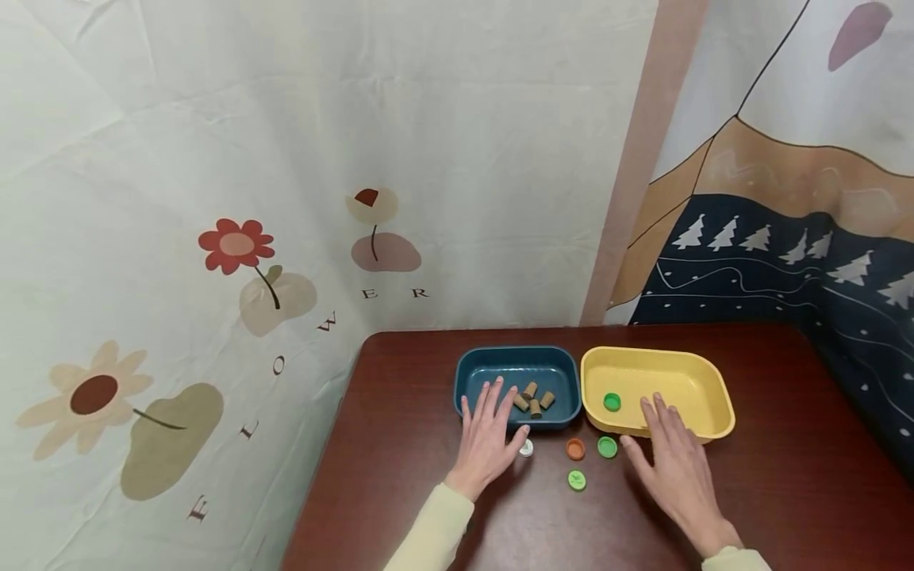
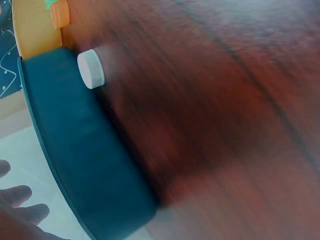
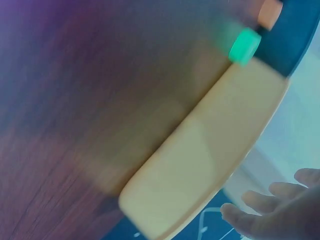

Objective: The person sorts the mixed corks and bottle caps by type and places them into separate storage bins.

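And nearest, four loose caps [image 1: 577,480] lie on the table [image 1: 528,531], seemingly within easy reach. Left hand [image 1: 488,440], fingers apart, grips nothing above the blue tray [image 1: 517,359]; right hand [image 1: 674,472], thumb spread, likewise by the yellow tray [image 1: 643,369]. Blue contains corks [image 1: 535,409], yellow one green cap [image 1: 612,402], presumably against rolling.

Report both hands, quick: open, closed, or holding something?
Left hand: open, holding nothing, by the blue tray.
Right hand: open, holding nothing, by the yellow tray.
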### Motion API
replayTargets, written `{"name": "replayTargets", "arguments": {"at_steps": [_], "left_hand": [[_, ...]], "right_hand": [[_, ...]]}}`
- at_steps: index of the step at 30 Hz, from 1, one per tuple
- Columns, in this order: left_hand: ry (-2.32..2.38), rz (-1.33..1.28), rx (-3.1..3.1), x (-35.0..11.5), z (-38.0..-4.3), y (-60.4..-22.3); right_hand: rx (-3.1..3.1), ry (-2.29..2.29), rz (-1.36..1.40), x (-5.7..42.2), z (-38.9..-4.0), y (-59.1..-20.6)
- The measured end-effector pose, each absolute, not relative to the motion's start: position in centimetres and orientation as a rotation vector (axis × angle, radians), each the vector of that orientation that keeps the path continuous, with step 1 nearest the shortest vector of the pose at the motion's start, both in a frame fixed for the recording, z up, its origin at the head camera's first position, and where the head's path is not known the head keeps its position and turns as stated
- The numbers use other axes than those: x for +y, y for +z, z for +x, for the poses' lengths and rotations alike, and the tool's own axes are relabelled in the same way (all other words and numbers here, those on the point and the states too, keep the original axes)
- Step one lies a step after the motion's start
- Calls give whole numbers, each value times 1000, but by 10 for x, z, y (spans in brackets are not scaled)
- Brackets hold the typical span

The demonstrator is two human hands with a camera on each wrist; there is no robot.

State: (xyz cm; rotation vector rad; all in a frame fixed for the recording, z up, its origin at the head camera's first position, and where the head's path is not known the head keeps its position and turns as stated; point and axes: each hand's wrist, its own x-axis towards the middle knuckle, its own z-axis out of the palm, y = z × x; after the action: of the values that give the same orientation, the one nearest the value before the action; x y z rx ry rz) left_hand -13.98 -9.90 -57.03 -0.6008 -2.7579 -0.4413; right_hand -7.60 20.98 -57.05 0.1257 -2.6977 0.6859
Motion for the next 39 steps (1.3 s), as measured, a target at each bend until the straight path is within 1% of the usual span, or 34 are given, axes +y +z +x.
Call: {"name": "replayTargets", "arguments": {"at_steps": [8, 17, 26, 33, 39], "left_hand": [[-487, -554, -2721, -112, -131, -575], [-530, -526, -2704, -121, -123, -582], [-517, -504, -2709, -125, -116, -590], [-517, -476, -2744, -127, -113, -593], [-517, -460, -2769, -127, -111, -593]], "right_hand": [[-2725, 591, 295, 174, -53, -581], [-2867, 495, 380, 141, -34, -596], [-3157, 389, 339, 124, -34, -602], [-3166, 348, 318, 119, -35, -603], [-3118, 328, 363, 117, -34, -604]]}}
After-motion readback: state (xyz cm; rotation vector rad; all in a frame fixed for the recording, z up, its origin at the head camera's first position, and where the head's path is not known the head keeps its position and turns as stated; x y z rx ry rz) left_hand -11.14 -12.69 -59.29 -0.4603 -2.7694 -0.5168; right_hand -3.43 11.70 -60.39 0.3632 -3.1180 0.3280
